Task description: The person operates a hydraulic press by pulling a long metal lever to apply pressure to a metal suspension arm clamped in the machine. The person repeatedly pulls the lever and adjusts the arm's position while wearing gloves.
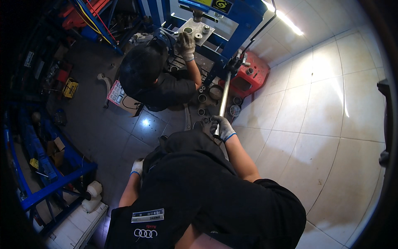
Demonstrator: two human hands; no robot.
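Observation:
My right hand (224,128), in a grey work glove with a blue cuff, is closed round the lower end of a long metal pump lever (224,97). The lever's far end meets the pump fittings (235,63) beside the blue shop press (239,31). Down by my left thigh rests my left hand (137,167), also gloved, with its fingers hidden. A crouching co-worker's gloved hand (186,45) touches a metal ring (188,31) on the steel press plate (206,38), under the ram (198,15). Two smaller round metal parts (198,36) sit beside it.
A red rounded machine housing (253,74) stands against the tiled wall (306,103). Several metal rings (202,98) and a control arm (105,85) lie on the floor. The co-worker (166,85) crouches ahead, next to a cardboard box (133,107). A blue frame (62,184) stands at left.

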